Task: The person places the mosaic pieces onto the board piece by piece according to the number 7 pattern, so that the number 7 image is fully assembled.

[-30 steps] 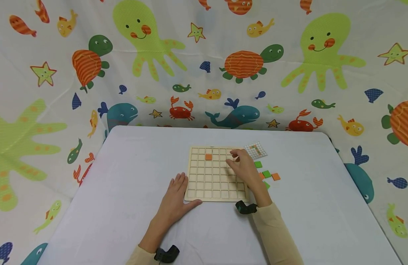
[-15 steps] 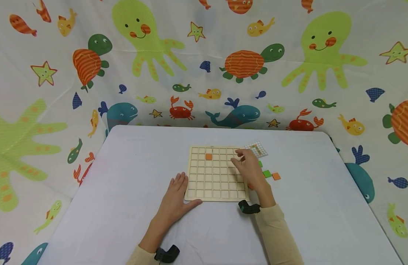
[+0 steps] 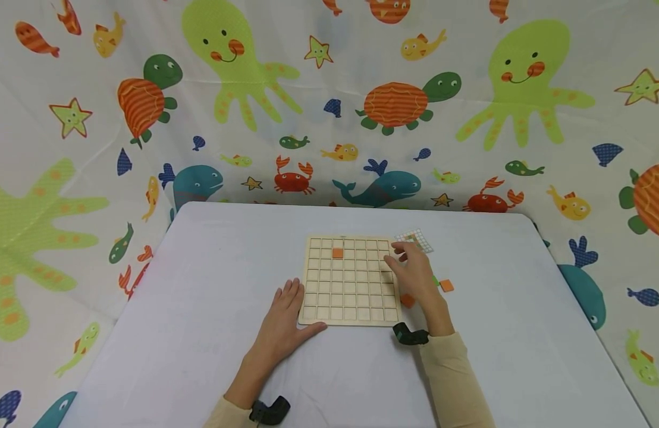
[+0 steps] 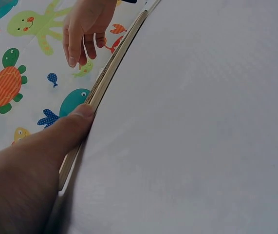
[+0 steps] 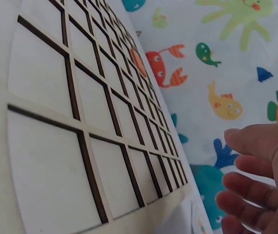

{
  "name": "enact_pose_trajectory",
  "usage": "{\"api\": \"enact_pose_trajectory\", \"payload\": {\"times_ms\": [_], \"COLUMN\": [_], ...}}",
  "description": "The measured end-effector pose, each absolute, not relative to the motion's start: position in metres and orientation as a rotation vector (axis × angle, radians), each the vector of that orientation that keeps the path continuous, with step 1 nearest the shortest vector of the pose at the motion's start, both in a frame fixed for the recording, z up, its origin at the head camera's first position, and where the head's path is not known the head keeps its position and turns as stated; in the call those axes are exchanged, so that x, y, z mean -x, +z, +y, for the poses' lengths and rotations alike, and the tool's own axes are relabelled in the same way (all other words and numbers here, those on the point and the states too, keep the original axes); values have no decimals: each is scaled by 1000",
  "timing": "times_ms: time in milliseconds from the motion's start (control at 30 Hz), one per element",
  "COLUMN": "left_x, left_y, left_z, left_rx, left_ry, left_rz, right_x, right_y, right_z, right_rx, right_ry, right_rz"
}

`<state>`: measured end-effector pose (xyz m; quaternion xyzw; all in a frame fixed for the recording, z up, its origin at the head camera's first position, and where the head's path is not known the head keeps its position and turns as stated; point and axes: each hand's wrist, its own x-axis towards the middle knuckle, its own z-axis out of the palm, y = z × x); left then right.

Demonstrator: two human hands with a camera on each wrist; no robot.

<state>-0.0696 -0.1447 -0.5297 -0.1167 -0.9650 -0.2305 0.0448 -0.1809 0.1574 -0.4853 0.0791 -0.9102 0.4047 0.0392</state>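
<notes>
A square wooden grid board (image 3: 350,286) lies on the white table with one orange square tile (image 3: 337,253) in its upper part. My left hand (image 3: 280,326) rests at the board's near left corner, fingers straight along the left side. Its thumb (image 4: 65,129) touches the near edge. Over the board's right edge hovers my right hand (image 3: 416,274), fingers loosely bent, thumb apart, nothing held. In the right wrist view, this right hand (image 5: 258,178) is beside the bare grid cells. The small grid card (image 3: 424,242) lies past its fingertips, partly covered.
Right of the board, a second orange tile (image 3: 446,286) and a third orange tile (image 3: 407,301) lie around my right forearm. A green tile (image 3: 435,282) peeks out beside the hand, which hides others. A curtain (image 3: 308,107) with sea animals hangs behind the table (image 3: 222,255).
My right hand has drifted right, from above the board's right columns to its right edge, now covering the green tiles and part of the card. The left hand has stayed put.
</notes>
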Motion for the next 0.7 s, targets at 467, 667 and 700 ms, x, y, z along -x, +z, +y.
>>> {"api": "enact_pose_trajectory", "payload": {"times_ms": [467,667,700], "left_x": [70,69,69], "left_y": [-529,-528,-528], "left_z": [-143,-143,-143], "left_rx": [353,355,356], "left_ry": [-712,-712,-711], "left_rz": [-2948,-2948,-2948], "right_x": [184,184,185], "right_y": [-485,-486,-487], "right_z": [179,183,183], "right_rx": [-175,-142,-134], "right_ry": [1184,1187,1185], "right_rz": [-2787,-2805,-2809]}}
